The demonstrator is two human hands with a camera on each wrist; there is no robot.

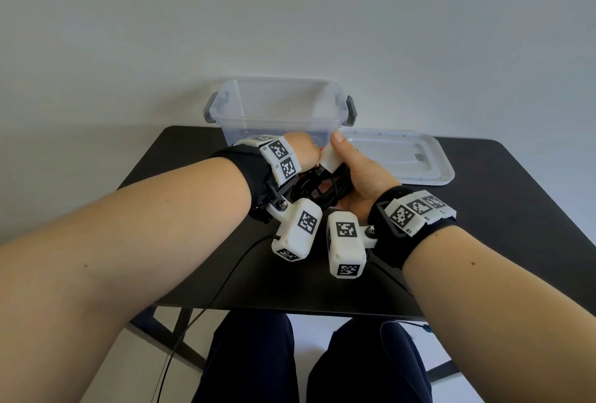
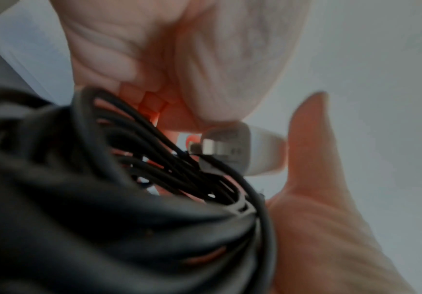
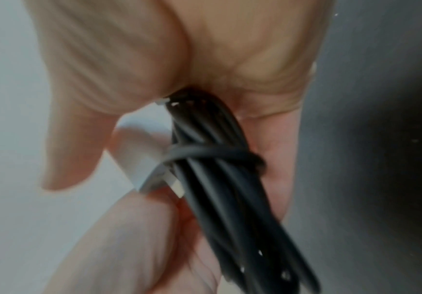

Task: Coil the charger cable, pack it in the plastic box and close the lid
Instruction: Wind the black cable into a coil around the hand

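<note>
Both hands grip the coiled cable point(image 1: 325, 190), right hand point(image 1: 361, 177) and left hand point(image 1: 300, 154); loosening could unwind it before the box point(image 1: 280, 119) at twelve o'clock.

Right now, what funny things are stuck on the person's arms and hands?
Both forearms are bare, with no sleeves. Each wrist wears a black band carrying white blocks printed with black-and-white square codes. A white boxy camera hangs under the left wrist and another under the right, each coded too. A thin black wire trails from the left one. The left hand and right hand wear no gloves.
</note>
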